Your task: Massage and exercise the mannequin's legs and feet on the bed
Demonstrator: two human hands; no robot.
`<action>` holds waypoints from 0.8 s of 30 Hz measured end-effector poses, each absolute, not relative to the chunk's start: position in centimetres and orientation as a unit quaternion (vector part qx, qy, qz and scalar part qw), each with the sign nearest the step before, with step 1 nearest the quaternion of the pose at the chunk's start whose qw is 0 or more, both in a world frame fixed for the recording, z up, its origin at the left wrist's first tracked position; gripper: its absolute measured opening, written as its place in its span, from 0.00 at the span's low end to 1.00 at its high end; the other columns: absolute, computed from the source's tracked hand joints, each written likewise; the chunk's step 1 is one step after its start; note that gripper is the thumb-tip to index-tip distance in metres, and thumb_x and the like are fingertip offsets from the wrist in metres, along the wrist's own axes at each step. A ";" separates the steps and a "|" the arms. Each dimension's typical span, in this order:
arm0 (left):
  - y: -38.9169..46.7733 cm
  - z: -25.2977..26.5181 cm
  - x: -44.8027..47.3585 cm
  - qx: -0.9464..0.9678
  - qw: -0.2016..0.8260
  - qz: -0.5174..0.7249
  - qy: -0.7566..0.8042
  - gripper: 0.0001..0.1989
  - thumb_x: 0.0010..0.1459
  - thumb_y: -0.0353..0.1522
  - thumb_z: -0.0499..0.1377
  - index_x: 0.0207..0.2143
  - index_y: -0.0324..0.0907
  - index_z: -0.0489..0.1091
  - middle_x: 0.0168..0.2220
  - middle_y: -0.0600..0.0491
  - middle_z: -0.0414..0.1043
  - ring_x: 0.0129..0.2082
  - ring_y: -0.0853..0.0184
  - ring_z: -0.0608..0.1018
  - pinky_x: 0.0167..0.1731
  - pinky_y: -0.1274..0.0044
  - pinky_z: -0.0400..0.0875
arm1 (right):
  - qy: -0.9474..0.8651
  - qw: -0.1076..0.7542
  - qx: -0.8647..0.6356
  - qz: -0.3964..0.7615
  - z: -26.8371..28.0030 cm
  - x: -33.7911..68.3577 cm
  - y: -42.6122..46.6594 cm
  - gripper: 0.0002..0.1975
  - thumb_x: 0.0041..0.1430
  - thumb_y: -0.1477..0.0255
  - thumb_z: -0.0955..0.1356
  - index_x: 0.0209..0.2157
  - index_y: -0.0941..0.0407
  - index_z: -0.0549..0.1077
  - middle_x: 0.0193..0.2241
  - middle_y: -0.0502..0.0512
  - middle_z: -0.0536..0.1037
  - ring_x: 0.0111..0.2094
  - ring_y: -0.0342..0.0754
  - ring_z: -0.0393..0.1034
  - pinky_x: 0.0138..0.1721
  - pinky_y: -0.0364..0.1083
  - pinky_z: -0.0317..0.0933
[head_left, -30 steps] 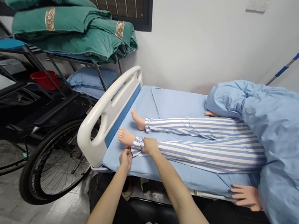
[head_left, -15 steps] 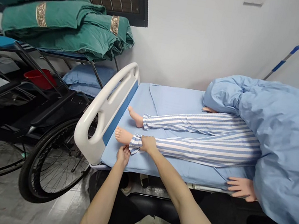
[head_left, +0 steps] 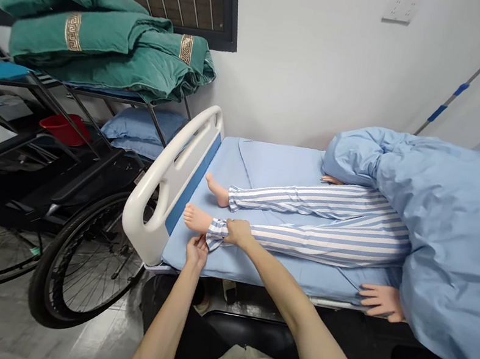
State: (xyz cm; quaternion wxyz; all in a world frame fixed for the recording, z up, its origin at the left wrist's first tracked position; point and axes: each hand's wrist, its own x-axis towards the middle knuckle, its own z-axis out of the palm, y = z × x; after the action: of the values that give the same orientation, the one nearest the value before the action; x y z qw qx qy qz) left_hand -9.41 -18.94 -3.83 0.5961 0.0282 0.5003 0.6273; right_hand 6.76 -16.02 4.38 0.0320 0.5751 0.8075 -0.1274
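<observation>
You are gripping the near striped trouser leg [head_left: 303, 242] with your right hand [head_left: 237, 232], its long axis running along the bed [head_left: 281, 157]; your left hand [head_left: 196, 251], closure unclear, is resting nearer the foot [head_left: 197, 218], beside the cuff [head_left: 214, 232].

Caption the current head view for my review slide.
Right hand grasping the striped trousers of a manikin just above the near-side cuff, left hand beside it, on a blue-sheeted bed.

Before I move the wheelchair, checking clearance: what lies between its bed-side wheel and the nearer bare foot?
Between wheel and foot, the head view shows the white footboard, then blue sheet.
</observation>
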 end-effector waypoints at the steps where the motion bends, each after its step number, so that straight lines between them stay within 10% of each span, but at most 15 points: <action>1: -19.0 -3.3 -9.4 0.033 0.594 0.632 0.496 0.09 0.52 0.25 0.51 0.31 0.40 0.70 0.36 0.46 0.76 0.45 0.63 0.80 0.46 0.72 0.75 | 0.810 0.029 0.572 -0.124 4.9 6.9 -15.9 0.25 0.54 0.59 0.72 0.50 0.58 0.74 0.43 0.62 0.81 0.41 0.56 0.77 0.42 0.46 0.67; 16: -18.8 21.8 -2.4 0.303 0.578 0.723 0.227 0.20 0.54 0.37 0.52 0.45 0.37 0.70 0.54 0.39 0.71 0.61 0.58 0.72 0.61 0.71 0.67 | 0.807 -0.193 0.556 -0.044 26.6 16.2 -13.7 0.28 0.51 0.55 0.70 0.48 0.59 0.74 0.44 0.59 0.79 0.45 0.57 0.73 0.45 0.46 0.64; 24: -18.8 34.4 5.5 0.416 0.619 0.662 0.083 0.33 0.64 0.35 0.46 0.68 0.32 0.46 0.65 0.41 0.58 0.67 0.63 0.62 0.66 0.73 0.57 | 0.760 -0.362 0.537 -0.055 38.0 25.6 -16.2 0.21 0.47 0.62 0.72 0.39 0.64 0.77 0.36 0.54 0.78 0.38 0.50 0.71 0.41 0.46 0.65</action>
State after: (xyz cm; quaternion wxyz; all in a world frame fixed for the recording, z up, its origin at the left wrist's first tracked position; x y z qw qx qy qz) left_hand 5.51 -18.84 34.42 0.6186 0.4157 0.0829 0.6616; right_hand 25.61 -16.21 37.99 -0.3618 0.5372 0.7600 -0.0547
